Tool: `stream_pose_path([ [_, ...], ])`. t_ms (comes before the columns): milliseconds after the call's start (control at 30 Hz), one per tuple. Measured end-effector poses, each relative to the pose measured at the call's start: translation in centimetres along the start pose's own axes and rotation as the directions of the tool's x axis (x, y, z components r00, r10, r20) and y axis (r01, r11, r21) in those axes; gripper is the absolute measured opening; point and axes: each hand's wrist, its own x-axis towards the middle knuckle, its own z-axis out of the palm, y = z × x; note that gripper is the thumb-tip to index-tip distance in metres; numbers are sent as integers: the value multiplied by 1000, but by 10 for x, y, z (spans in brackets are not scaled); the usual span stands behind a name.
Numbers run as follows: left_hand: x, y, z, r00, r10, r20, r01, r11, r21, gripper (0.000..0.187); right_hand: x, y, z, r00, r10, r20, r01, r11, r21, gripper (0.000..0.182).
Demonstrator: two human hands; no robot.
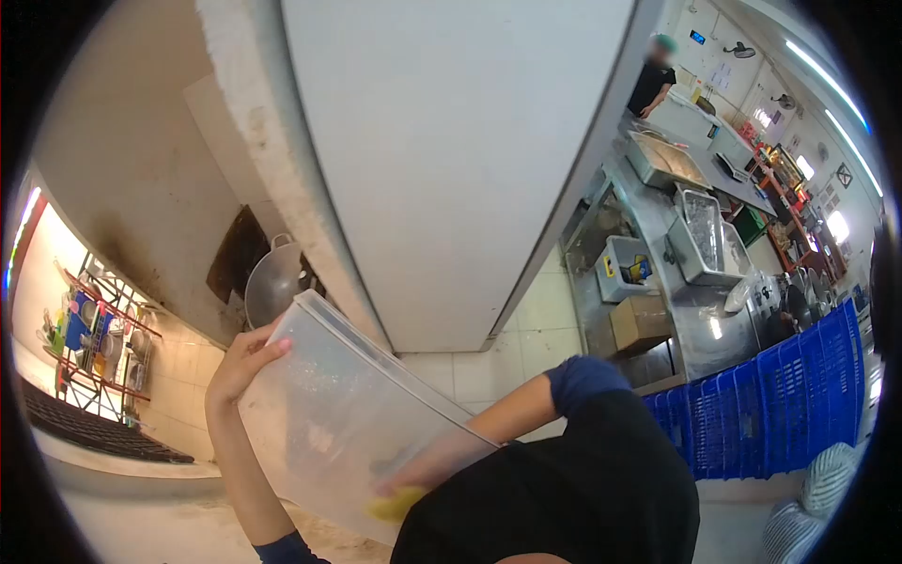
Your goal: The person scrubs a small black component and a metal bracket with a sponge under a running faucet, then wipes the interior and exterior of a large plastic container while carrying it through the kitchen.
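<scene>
A large translucent plastic container [329, 404] is tilted in front of me, its rim running from the upper left down to the right. My left hand [249, 362] grips its upper left corner, thumb on the outer side. Inside it, seen blurred through the wall, my right hand [413, 475] is closed on a yellow sponge-like thing [396, 505] near the bottom. Drops or suds dot the container's upper part.
A tall white panel [432, 169] stands ahead. To the right are a steel table [709, 352] with trays, stacked blue crates [780, 404] and a cardboard box [641, 322]. A person [652, 80] stands far back. A wok [272, 282] and dish rack [103, 338] are left.
</scene>
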Motion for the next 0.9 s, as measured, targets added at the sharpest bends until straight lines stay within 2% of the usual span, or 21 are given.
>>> stream_pose_path([
  [100,-22,-26,-56,997,-68,-45,66,997,-31,46,89,55,-62,986,-9,164,77,907,-414,27],
  [133,-27,-30,-75,998,-66,-14,66,998,-23,46,118,35,-53,979,-97,181,164,899,-405,27],
  [200,-39,-38,-105,998,-65,2,65,998,-11,46,153,-28,13,978,-152,-140,132,981,-143,38],
  [267,-52,-45,-126,998,-62,-24,63,998,30,47,237,-61,0,800,-579,158,600,760,-250,44],
  [300,-59,-47,-137,997,-69,-30,70,997,42,47,259,-60,-7,794,-584,171,608,755,-245,44],
  [367,-73,-54,-153,995,-69,-71,74,995,70,47,282,-67,4,908,-400,125,414,902,-126,47],
  [400,-80,-59,-162,996,-73,-53,77,994,77,47,261,-68,15,966,-258,-26,243,936,-254,44],
  [467,-94,-71,-184,985,-118,-125,128,989,78,47,191,-105,78,944,63,-325,-186,914,-361,40],
  [500,-99,-77,-192,986,-114,-120,124,989,76,47,179,-110,72,942,63,-331,-187,914,-360,40],
  [533,-105,-84,-201,987,-87,-134,97,993,66,47,172,-111,57,991,-90,-101,19,833,-553,39],
  [567,-114,-91,-209,985,-67,-158,77,995,58,48,171,-109,35,967,-191,170,256,697,-670,38],
  [600,-115,-101,-214,981,-29,-194,36,999,35,47,174,-106,10,862,-226,455,500,529,-686,37],
  [633,-116,-113,-219,967,-16,-255,18,1000,5,46,182,-103,-13,667,-193,720,729,367,-577,37],
  [667,-121,-116,-227,956,1,-295,43,989,144,40,192,-93,-37,835,-198,513,521,585,-622,43],
  [700,-129,-131,-234,952,86,-294,-62,994,88,37,194,-156,19,986,160,-54,-169,929,-328,51],
  [733,-114,-216,-296,970,149,-190,-34,863,505,29,215,-180,21,963,263,57,-230,915,-333,51],
  [767,-127,-162,-259,939,3,-344,62,982,178,49,243,-198,19,992,103,68,-92,984,-152,49],
  [800,-143,-138,-249,948,-39,-317,64,995,70,60,276,-208,19,999,-41,20,41,998,42,47],
  [833,-149,-141,-255,943,-36,-332,90,985,149,67,310,-214,21,981,-172,-91,187,959,211,45],
  [867,-168,-122,-250,929,-85,-360,131,986,106,72,343,-217,27,995,-100,-22,103,972,213,45],
  [900,-174,-135,-256,905,-98,-413,158,981,114,74,370,-216,33,947,-320,-35,311,938,-153,40],
])
